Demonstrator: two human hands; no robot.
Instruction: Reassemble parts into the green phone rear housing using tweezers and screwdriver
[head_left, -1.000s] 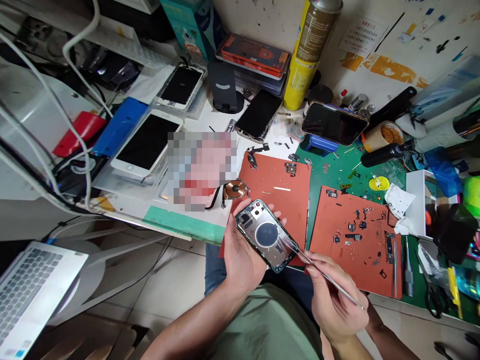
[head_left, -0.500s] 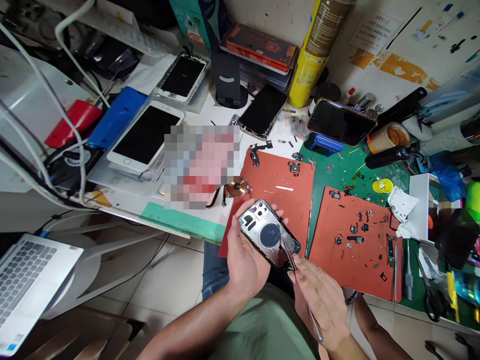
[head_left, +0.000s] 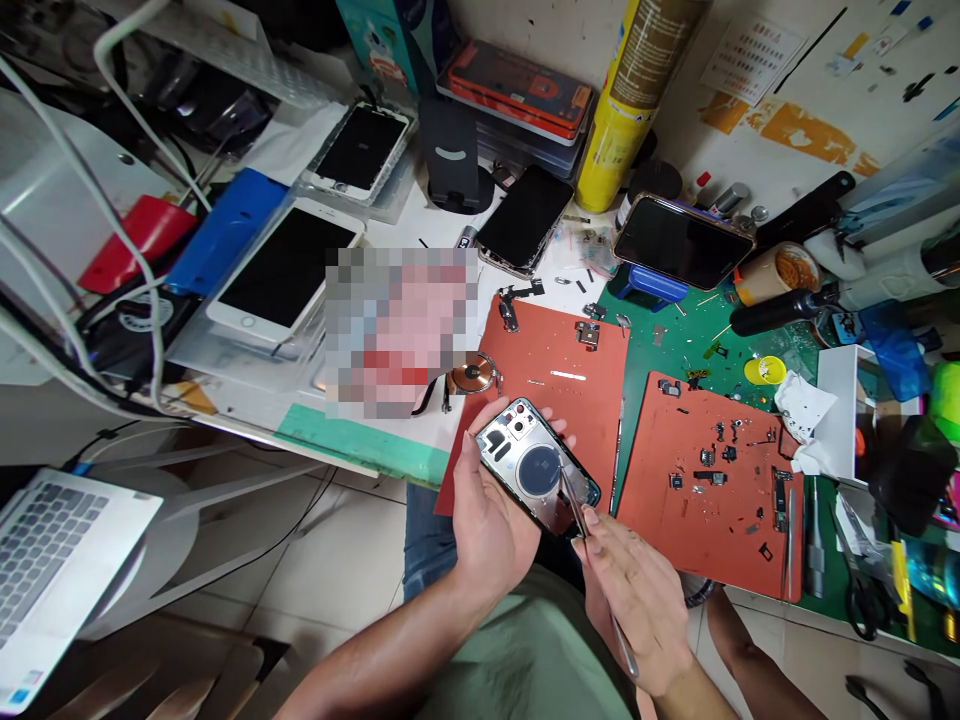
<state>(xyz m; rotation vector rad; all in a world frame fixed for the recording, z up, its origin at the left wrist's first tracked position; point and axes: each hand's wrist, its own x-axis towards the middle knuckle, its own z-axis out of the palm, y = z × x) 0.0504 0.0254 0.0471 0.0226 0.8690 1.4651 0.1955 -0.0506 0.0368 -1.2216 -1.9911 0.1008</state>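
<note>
My left hand (head_left: 487, 515) is closed around a phone housing (head_left: 517, 455), tilted with its inner side facing me. The housing has a silver plate, camera openings at its upper left and a dark round pad (head_left: 538, 470) in the middle. In my right hand (head_left: 637, 580) is a pair of metal tweezers (head_left: 581, 515). Their tips point at the right edge of the round pad; whether they touch it I cannot tell. Just beyond my left hand, a copper charging coil (head_left: 474, 373) lies at the edge of the left red mat (head_left: 555, 340).
Small phone parts lie scattered over the right red mat (head_left: 697, 540). At the far right are black scissors (head_left: 862, 600). A dark phone (head_left: 682, 243) leans on a blue stand, near a yellow spray can (head_left: 615, 120). A white-framed screen (head_left: 285, 265) lies left, with a laptop (head_left: 67, 570) below.
Both hands, the phone housing and the tweezers stay almost in place. The tweezer tips have shifted very slightly. The whole view has moved a little.
</note>
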